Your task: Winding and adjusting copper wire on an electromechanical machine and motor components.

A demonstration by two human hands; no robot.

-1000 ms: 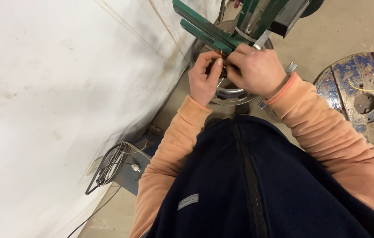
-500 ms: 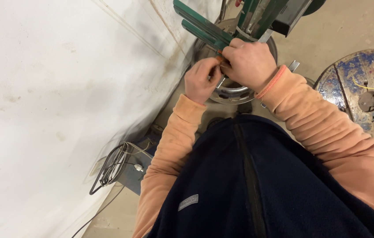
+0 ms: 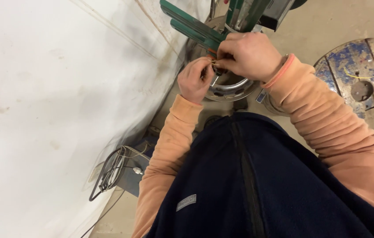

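Hands at work over a polished metal ring [image 3: 233, 88], taken as the landmark for all entries below.

Left hand [image 3: 196, 79]: just left of the ring, overlapping its rim. Fingers curled, tips pinched on a thin pale wire [image 3: 214, 64]. Sleeve peach-coloured.

Right hand [image 3: 249, 55]: directly above the ring, knuckles toward the camera. Fingers folded in tight at the same spot as the left fingertips; they seem to grip the other end of the wire, though the hand itself hides the contact. Sleeve peach-coloured, running down and right from the ring.

Wire: short, thin, pale; lies between the two hands, just above the ring's upper rim. Only a small length shows.

Ring: round, shiny, with dark holes along its lower band; sits on the floor below both hands, partly covered by them.

Green metal frame [image 3: 196, 26]: two parallel bars slanting up and left from the ring, joined to a green upright further above the ring.

White sheet [image 3: 54, 97]: large, smudged, fills the whole area left of the ring.

Wooden cable reel [image 3: 368, 83]: round, with worn blue paint and a centre hole; well to the right of the ring, beyond the right sleeve.

Grey box with a black wire loop [image 3: 116, 174]: well below and left of the ring, at the sheet's edge.

Dark navy vest [image 3: 248, 185]: below the ring, nearest the camera.
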